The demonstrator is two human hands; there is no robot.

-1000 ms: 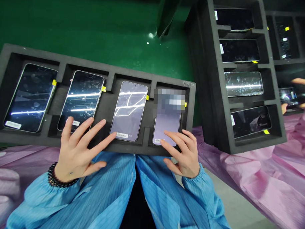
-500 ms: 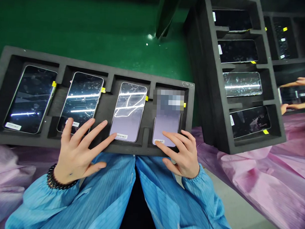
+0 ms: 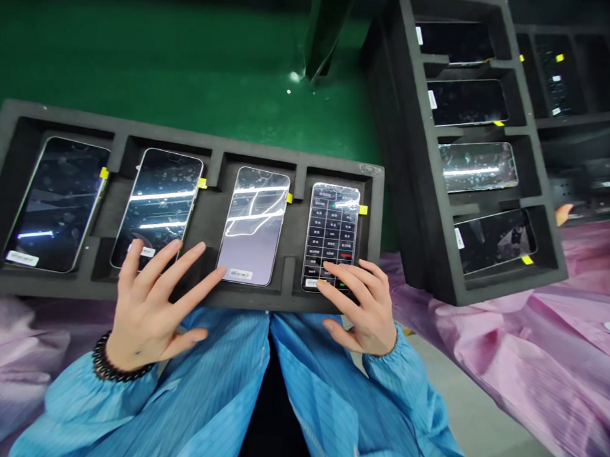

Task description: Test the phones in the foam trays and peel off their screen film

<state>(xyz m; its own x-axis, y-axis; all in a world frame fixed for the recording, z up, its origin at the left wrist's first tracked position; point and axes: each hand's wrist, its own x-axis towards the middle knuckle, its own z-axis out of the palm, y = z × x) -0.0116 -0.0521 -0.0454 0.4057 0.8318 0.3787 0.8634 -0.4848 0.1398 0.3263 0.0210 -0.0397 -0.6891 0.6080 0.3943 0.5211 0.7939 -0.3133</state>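
Observation:
A black foam tray lies across my lap, with smartphones in its separate compartments. My right hand, fingers spread, rests over the lower end of the rightmost phone. That phone's screen shows a dark grid of labelled cells. My left hand is spread open, with its index fingertip at the lower left corner of a phone with a pale lilac screen. Its other fingers reach over the bottom of a dark phone. Another dark phone lies at the far left. Each phone bears a yellow tab and a white label.
At right stands a stack of black foam trays, the top one holding several phones. Behind it are more trays. Pink garments show on both sides. A dark post rises from the green surface.
The rightmost phone's screen has gone from plain lilac to a dark grid. My hands have hardly moved. A co-worker's hands at right have mostly left the view.

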